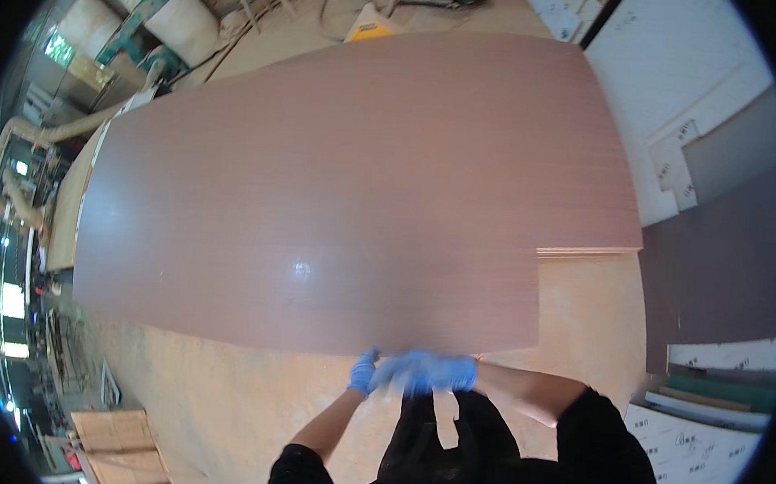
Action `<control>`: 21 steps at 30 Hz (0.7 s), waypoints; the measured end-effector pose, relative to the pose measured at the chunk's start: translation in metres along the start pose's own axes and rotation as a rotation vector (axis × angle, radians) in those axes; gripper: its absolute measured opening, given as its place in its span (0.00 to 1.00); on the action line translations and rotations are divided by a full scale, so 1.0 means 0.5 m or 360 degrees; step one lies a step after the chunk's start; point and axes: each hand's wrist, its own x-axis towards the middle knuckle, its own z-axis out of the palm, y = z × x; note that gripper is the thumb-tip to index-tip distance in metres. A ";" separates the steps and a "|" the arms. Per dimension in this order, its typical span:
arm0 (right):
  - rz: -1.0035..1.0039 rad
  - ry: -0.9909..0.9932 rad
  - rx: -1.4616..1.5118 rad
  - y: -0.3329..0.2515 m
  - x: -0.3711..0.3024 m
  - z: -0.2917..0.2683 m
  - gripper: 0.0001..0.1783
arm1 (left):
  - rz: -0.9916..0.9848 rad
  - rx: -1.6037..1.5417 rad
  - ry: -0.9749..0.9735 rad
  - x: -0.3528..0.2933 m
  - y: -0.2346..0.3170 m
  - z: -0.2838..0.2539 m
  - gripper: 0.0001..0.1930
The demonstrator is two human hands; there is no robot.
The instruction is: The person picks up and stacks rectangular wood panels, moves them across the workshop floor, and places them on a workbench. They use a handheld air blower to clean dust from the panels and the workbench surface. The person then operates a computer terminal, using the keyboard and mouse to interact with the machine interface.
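Note:
A large, smooth brown panel lies flat across most of the view, with a piece stepped out at its near right corner. Both of my hands wear blue gloves at the panel's near edge. My left hand is right at that edge, its fingers partly covered and not sharp. Reaching across toward it, my right hand is smeared by motion, and the two gloves overlap in the picture. Whether either hand grips the panel's edge cannot be made out.
White sheets with printed film and a dark brown board stand at the right. Stacked boards lie at the lower right. A machine with white bags is at the far left; a yellow-and-white object sits beyond the panel.

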 end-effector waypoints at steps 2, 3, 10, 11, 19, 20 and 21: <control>0.0528 0.0906 -0.0604 0.334 -0.094 -0.131 0.15 | -0.0319 -0.0369 0.0561 0.026 -0.049 0.037 0.34; 0.0820 0.1397 -0.0116 0.493 -0.192 -0.188 0.24 | -0.0454 -0.0333 0.0897 0.035 -0.029 0.042 0.36; 0.2537 0.2646 -0.0669 0.736 -0.504 -0.310 0.51 | -0.1240 -0.1434 0.0932 0.152 -0.254 0.139 0.45; 0.2267 0.2693 -0.0547 0.787 -0.549 -0.310 0.50 | -0.1184 -0.1658 0.0744 0.171 -0.243 0.144 0.44; 0.1524 0.2791 0.0096 0.976 -0.663 -0.352 0.44 | -0.0797 -0.2267 0.0603 0.293 -0.218 0.163 0.44; 0.1534 0.2736 0.0242 0.973 -0.672 -0.362 0.45 | -0.0816 -0.2332 0.0615 0.292 -0.216 0.160 0.44; 0.1541 0.2681 0.0385 0.972 -0.675 -0.369 0.46 | -0.0833 -0.2398 0.0622 0.295 -0.211 0.157 0.44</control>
